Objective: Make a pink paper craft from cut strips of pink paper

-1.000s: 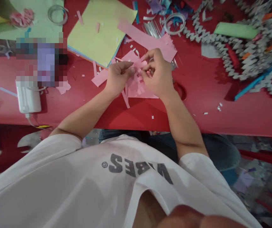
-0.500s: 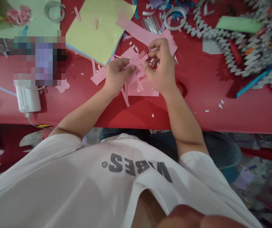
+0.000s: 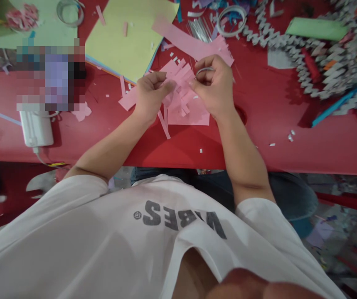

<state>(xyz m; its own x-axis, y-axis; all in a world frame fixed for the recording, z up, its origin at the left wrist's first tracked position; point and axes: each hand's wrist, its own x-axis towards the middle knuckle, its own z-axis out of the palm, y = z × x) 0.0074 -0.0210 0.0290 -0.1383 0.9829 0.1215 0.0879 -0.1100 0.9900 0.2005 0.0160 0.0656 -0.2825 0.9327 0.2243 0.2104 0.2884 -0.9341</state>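
My left hand (image 3: pixel 152 94) grips the edge of a fringed piece of pink paper (image 3: pixel 178 89), with its fingers against the paper. My right hand (image 3: pixel 213 85) sits just to the right of that piece, pinching a thin silver wire (image 3: pixel 203 70) that curves between thumb and fingers. Under both hands lies a flat pink paper sheet (image 3: pixel 193 118). A long pink paper strip (image 3: pixel 190 41) lies above them, and loose pink strips lie around the hands.
The red table (image 3: pixel 178 151) holds a yellow-green paper stack (image 3: pixel 125 37), a bundle of silver wires (image 3: pixel 199 31), a coiled tape roll (image 3: pixel 230 20), a grey zigzag paper garland (image 3: pixel 321 70), and a white power adapter (image 3: pixel 36 129). A pixelated patch covers part of the left side.
The fringed pink paper now stands higher and more spread out beside my left hand. A thin silver wire shows in my right hand, which has shifted slightly up. The view has tilted slightly.
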